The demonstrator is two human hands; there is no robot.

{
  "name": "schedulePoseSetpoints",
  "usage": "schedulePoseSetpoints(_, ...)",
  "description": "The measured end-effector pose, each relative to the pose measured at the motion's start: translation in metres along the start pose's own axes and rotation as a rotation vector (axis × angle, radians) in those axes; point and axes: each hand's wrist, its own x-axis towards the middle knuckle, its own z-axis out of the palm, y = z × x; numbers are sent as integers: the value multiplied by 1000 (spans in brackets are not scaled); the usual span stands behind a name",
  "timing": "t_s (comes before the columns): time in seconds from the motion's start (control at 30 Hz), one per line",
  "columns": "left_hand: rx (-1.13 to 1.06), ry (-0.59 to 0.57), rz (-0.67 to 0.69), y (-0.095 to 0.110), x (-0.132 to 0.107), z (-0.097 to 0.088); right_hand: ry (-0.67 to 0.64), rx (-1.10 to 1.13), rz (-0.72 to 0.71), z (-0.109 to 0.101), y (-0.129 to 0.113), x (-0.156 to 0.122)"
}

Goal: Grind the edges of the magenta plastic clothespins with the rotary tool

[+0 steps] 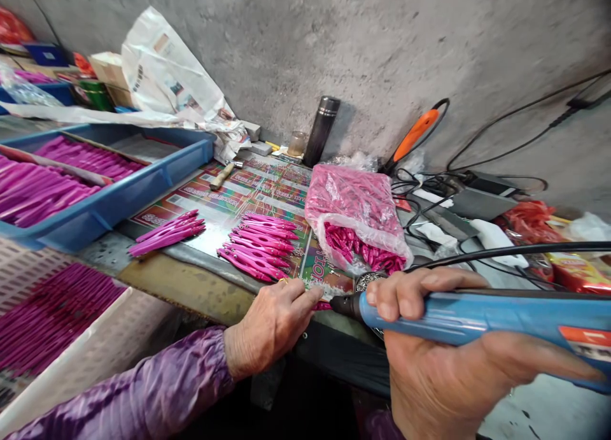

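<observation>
My right hand (439, 357) is wrapped round a blue corded power tool (482, 316), whose dark tip points left towards my left hand. My left hand (272, 325), in a purple sleeve, is closed in a pinch on a small pink piece (323, 305) at the bench's front edge, just at the tool's tip. Behind my left hand lies a fanned pile of pink pen-like parts (260, 246). A smaller bundle of pink sticks (167, 233) lies further left. An open clear bag of pink pieces (356, 217) sits behind the tool tip.
A blue tray (143, 182) of purple sticks stands at left, with a white perforated crate (52, 319) of more below it. A dark flask (321, 130), an orange-handled tool (415, 134), cables, a small hammer (223, 174) and crumpled newspaper line the grey wall.
</observation>
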Motion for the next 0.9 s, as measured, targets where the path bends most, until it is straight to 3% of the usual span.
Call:
schedulePoseSetpoints(0.23, -25, -62, -30, 0, 0, 2, -36, 39, 12, -5, 3, 0)
schedulePoseSetpoints(0.3, -26, -73, -33, 0, -2, 2, 26, 47, 25, -2, 3, 0)
schedulePoseSetpoints(0.4, -31, -53, -17, -1, -3, 1, 85, 46, 21, -1, 2, 0)
schedulePoseSetpoints(0.67, -12, 27, 77, 2, -6, -8, 69, -101, -40, -16, 6, -2)
schedulePoseSetpoints(0.9, -48, 20, 88, 5, -16, -11, 68, -147, -14, -16, 14, -14)
